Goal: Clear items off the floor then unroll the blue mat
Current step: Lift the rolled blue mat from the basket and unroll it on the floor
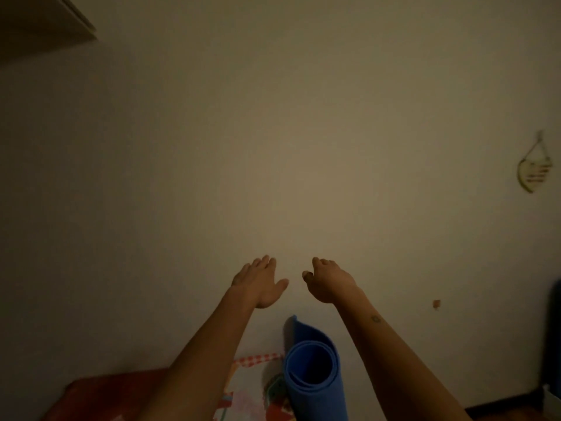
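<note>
The blue mat (312, 375) is rolled up and stands on end against the pale wall at the bottom centre, its open spiral end facing me. Both my arms reach forward above it. My left hand (259, 284) is open with fingers spread, up and left of the roll, holding nothing. My right hand (329, 281) is up and right of the roll, fingers loosely curled and empty. Neither hand touches the mat.
A patterned cloth or bag with red checked trim (258, 387) lies left of the roll beside a red surface (103, 396). A leaf-shaped ornament (532, 167) hangs on the wall at right. A dark object (552, 344) stands at the right edge.
</note>
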### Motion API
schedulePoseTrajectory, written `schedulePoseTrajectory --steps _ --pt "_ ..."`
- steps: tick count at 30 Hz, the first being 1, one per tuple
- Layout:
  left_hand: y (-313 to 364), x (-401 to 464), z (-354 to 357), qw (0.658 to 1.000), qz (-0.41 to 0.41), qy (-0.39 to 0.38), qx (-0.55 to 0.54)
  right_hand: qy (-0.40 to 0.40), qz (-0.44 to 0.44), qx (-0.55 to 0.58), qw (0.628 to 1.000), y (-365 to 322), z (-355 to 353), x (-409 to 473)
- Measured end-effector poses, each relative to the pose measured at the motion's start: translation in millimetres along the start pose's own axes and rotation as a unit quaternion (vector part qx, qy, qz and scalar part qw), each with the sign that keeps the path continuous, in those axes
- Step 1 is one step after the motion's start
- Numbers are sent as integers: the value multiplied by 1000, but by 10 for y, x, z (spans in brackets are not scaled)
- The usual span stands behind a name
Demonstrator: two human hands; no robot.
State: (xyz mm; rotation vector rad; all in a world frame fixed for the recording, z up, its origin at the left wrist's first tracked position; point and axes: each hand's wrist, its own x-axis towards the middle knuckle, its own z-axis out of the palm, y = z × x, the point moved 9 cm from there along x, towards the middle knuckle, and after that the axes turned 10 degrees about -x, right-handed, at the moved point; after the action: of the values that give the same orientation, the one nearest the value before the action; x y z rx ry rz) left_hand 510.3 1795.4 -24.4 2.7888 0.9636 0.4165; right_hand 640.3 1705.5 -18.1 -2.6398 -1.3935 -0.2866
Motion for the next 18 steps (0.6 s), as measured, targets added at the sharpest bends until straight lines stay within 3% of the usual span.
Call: schedulePoseTrajectory --steps 12,18 --pt "1836 339 478 999 -35 10 -2 16 -43 -15 999 1857 -181 -140" --pt "2240 650 625 998 -57 17 1 7 -62 6 998 2378 -95 114"
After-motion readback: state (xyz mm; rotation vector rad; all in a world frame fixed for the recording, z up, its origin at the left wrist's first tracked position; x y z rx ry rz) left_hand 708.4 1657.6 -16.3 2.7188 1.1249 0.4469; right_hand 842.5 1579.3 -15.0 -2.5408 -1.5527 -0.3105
